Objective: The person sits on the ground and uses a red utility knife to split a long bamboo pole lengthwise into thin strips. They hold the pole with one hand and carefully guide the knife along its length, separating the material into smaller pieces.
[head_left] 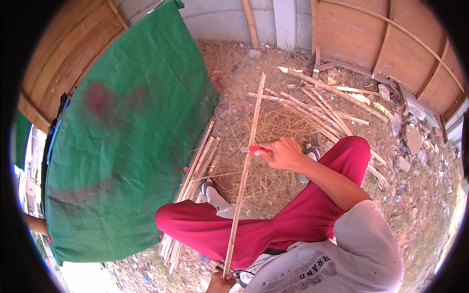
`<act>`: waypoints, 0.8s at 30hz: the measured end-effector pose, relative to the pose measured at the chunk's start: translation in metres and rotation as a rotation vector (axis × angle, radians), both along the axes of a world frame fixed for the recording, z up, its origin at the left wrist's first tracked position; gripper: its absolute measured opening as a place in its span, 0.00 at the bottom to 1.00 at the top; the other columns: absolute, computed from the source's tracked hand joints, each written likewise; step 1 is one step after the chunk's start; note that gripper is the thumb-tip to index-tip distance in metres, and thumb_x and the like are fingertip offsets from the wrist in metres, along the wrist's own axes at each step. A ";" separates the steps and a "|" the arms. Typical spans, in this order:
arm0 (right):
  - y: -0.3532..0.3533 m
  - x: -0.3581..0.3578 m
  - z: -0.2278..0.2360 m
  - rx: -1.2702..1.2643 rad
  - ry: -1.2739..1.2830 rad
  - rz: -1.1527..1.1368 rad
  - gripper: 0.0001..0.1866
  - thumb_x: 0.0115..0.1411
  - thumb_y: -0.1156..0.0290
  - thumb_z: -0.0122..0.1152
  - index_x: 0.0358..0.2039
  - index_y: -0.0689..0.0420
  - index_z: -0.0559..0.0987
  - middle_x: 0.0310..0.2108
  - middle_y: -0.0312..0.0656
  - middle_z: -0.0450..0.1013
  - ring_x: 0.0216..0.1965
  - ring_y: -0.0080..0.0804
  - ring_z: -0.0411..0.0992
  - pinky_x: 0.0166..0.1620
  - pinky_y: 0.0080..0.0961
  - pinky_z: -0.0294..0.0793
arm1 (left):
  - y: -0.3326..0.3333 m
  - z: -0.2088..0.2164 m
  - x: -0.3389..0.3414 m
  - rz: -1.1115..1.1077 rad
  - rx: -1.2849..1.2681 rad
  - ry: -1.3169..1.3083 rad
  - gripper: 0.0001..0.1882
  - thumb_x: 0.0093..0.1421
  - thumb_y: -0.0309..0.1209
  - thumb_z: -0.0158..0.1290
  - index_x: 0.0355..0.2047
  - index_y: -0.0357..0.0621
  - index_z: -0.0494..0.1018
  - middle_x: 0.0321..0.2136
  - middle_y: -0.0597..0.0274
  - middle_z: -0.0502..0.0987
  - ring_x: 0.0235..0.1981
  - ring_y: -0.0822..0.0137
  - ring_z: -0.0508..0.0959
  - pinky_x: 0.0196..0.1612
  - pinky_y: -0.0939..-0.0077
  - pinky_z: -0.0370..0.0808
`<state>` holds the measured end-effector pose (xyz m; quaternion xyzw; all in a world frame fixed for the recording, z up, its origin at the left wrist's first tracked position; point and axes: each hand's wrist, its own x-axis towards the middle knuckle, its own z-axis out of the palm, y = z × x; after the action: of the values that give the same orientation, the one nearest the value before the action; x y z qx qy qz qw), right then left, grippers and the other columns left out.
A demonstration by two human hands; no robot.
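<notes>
You look to be mid-trim: prob. shaving or smoothing the long, thin strip (243,180), which slants from the bottom edge up past your lap, far end out over the ground by the scrap pile. Your L hand (222,282) is closed round its near end, low in view, partly cut off by the frame; your R hand (283,152) is wrapped round a red-handled knife (257,149), its short, pale blade lying across the strip approx. halfway up. Can't tell if the edge is biting or just resting. Next move prob. calls for a firm L grip, a shallow blade angle & a light, even stroke along the grain, w/ knees & fingers out of the blade's path; too steep & it could dig in or split the strip. Material-wise: strip's straight, narrow, pale tan, prob. split bamboo, so likely springy & splintery. Curly, straw-like shavings (278,128) mat the dirt betw. your feet. More flat, straight-edged strips (199,166) lie bundled on your L beside the smooth, creased green tarp (132,151); a looser, crisscrossed pile (317,115) sits ahead R, w/ a thicker, rounder pole (337,92) alongside, rough & knobbly.
</notes>
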<state>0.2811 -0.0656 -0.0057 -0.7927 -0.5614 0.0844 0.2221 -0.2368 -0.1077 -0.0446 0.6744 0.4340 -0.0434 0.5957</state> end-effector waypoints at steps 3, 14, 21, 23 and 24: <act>0.000 0.000 0.002 -0.031 0.023 -0.018 0.19 0.65 0.50 0.58 0.48 0.45 0.86 0.14 0.43 0.75 0.15 0.38 0.72 0.22 0.39 0.72 | 0.005 0.015 0.009 0.007 -0.075 0.041 0.06 0.59 0.27 0.61 0.34 0.43 0.75 0.26 0.69 0.76 0.29 0.76 0.74 0.31 0.73 0.74; 0.014 0.035 0.001 -0.092 -0.006 -0.164 0.19 0.67 0.49 0.55 0.51 0.42 0.84 0.12 0.43 0.71 0.15 0.37 0.70 0.22 0.39 0.74 | -0.010 -0.048 -0.052 0.182 -0.424 -0.165 0.16 0.65 0.36 0.58 0.49 0.42 0.75 0.38 0.64 0.77 0.29 0.75 0.76 0.28 0.74 0.74; 0.014 0.077 -0.009 -0.192 -0.053 -0.342 0.19 0.66 0.48 0.55 0.46 0.43 0.86 0.22 0.52 0.78 0.28 0.49 0.80 0.36 0.47 0.80 | 0.002 0.015 -0.025 -0.280 0.001 0.209 0.09 0.58 0.30 0.62 0.38 0.43 0.77 0.27 0.63 0.76 0.25 0.68 0.74 0.28 0.67 0.74; 0.016 0.065 -0.006 -0.149 -0.009 -0.273 0.19 0.65 0.48 0.55 0.45 0.43 0.86 0.26 0.52 0.79 0.31 0.51 0.80 0.37 0.47 0.80 | -0.003 0.021 -0.027 -0.233 0.094 0.117 0.06 0.57 0.28 0.62 0.31 0.43 0.75 0.21 0.65 0.73 0.23 0.70 0.72 0.26 0.67 0.71; 0.018 0.072 -0.007 -0.114 -0.027 -0.319 0.19 0.65 0.48 0.55 0.46 0.43 0.86 0.27 0.52 0.79 0.32 0.51 0.80 0.38 0.47 0.80 | -0.007 0.019 -0.034 -0.212 0.131 0.077 0.06 0.56 0.26 0.62 0.27 0.43 0.74 0.19 0.66 0.71 0.22 0.71 0.70 0.25 0.67 0.70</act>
<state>0.3533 -0.0472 -0.0128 -0.8842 -0.4256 0.0689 0.1797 -0.2704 -0.1147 -0.0255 0.7518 0.3846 -0.1037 0.5255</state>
